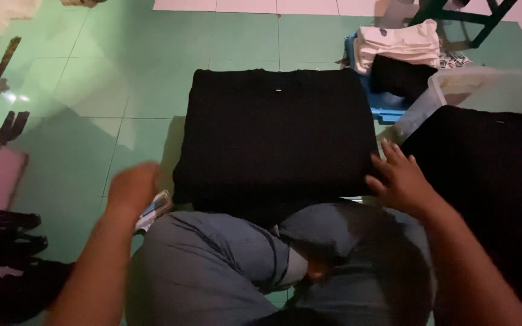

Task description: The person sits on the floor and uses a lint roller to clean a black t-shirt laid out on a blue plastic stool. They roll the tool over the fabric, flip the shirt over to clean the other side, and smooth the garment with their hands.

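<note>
The left hand (pixel 133 188) is smeared by motion blur, so its fingers cannot be told apart, and it covers most of a small packet (pixel 155 208) on the floor, whose kind stays unclear. On the right, a second black garment (pixel 484 175) runs off the picture's right edge, and the clear plastic bin (pixel 484 90) behind it is partly hidden. At the near left, dark objects (pixel 7 265) are too dim to identify.

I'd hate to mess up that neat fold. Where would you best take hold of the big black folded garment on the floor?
Probably by its two near corners, coming from the person's side. The black folded garment lies flat and square on the green floor, its near edge by the knees. The right hand already rests at the near right corner; the left hand is off its near left corner.
</note>
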